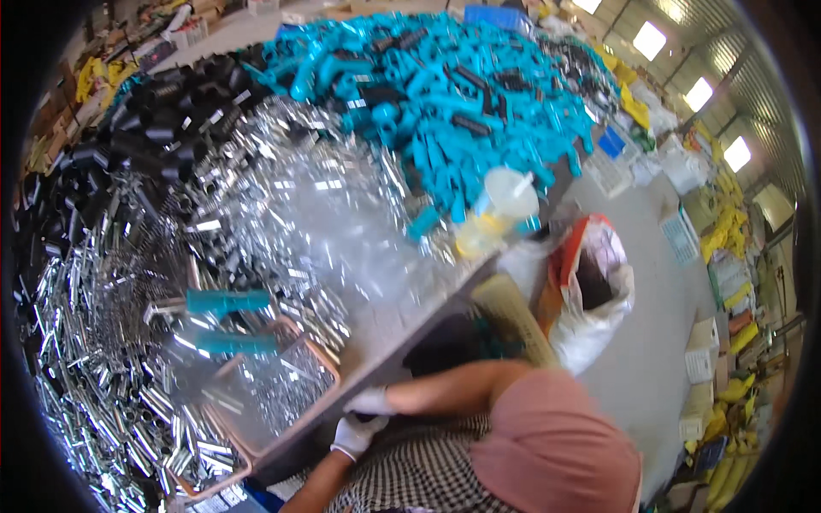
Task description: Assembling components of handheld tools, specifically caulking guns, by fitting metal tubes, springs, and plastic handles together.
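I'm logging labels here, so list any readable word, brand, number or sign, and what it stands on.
None can be read.
Sack: coloured markings, too blurred to read.
Blue-and-white item: any marks too small and blurred to read.

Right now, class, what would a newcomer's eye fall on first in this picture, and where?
Likely the huge heap of teal parts at top centre, beside black parts at upper left. Next, perhaps, the shiny metal pieces massed down the left side. The white-gloved left hand and right hand are close together at lower centre.
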A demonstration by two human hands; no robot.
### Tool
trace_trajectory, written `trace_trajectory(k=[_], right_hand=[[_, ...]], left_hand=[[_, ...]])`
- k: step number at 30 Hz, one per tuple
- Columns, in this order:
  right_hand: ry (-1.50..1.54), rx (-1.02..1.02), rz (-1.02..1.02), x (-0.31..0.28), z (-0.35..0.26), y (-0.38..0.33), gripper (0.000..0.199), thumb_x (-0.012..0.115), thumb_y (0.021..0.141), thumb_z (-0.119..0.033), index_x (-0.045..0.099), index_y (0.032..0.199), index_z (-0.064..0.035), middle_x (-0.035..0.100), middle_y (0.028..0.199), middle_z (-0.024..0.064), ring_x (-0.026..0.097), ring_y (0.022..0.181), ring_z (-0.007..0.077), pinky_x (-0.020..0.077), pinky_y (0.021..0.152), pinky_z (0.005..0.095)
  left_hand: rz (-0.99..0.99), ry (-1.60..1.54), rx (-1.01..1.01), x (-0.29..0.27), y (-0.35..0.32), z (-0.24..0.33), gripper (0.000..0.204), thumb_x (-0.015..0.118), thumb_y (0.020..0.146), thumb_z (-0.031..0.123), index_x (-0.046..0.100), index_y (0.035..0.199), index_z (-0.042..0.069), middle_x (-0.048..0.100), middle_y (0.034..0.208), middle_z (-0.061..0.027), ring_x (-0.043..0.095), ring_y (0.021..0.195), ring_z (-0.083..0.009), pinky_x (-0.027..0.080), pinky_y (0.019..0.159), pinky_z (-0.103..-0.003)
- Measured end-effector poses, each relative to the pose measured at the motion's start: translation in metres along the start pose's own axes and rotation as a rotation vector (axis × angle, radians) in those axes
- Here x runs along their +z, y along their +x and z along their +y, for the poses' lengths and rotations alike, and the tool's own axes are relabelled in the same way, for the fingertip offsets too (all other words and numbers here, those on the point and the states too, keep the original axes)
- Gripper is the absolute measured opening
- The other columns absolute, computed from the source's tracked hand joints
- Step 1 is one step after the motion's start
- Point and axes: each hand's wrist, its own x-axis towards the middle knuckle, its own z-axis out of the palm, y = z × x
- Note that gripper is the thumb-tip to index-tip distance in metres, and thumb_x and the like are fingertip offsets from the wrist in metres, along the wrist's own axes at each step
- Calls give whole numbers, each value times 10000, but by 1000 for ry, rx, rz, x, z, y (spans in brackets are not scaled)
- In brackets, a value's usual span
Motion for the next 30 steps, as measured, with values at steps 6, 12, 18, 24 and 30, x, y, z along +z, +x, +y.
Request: trace_trajectory(k=[6, 12, 18, 24, 30], right_hand=[[-466, -141, -135, -79, -95, -163, 636, 523, 866, -174, 398, 1480, -285, 630, 864, 205, 658, 749, 375, 527, 653, 494], [227, -165, 54, -54, -42, -225, 800, 697, 754, -145, 390, 1492, -108, 584, 1311, 240, 625, 1106, 384, 486, 971, 403], [566, -91, 53, -17, 4, -284, 762, 743, 666, -89, 503, 1387, -49, 655, 956, 80, 626, 871, 191, 515, 806, 323], [953, 627, 748, 28, 100, -334, 502, 742, 757, -112, 592, 1211, 42, 678, 924, 132, 661, 871, 241, 509, 762, 350], [397, 897, 340, 62, 242, -283, 221, 705, 832, -140, 682, 985, 17, 696, 948, 164, 673, 895, 333, 509, 789, 407]], left_hand=[[120, -1630, -229, -52, 5, 44, 524, 519, 940, 500, 595, 1281, 110, 641, 1262, -91, 596, 1157, -283, 464, 1035, -490], [344, -1500, -377, -23, 0, 93, 198, 509, 904, 246, 600, 883, 72, 657, 934, -113, 634, 852, -252, 533, 817, -458], [-136, -150, 531, 23, -3, 199, 349, 508, 960, 202, 620, 1161, -60, 634, 1187, -227, 608, 1124, -345, 441, 1011, -393], [457, 666, 882, -47, -1, 245, 338, 671, 880, 301, 620, 1020, -3, 652, 1053, -174, 573, 1078, -395, 409, 1007, -533], [742, 1042, 598, -77, 55, 193, 337, 701, 776, 148, 595, 1070, 21, 601, 1174, -151, 481, 1236, -418, 338, 1057, -587]])
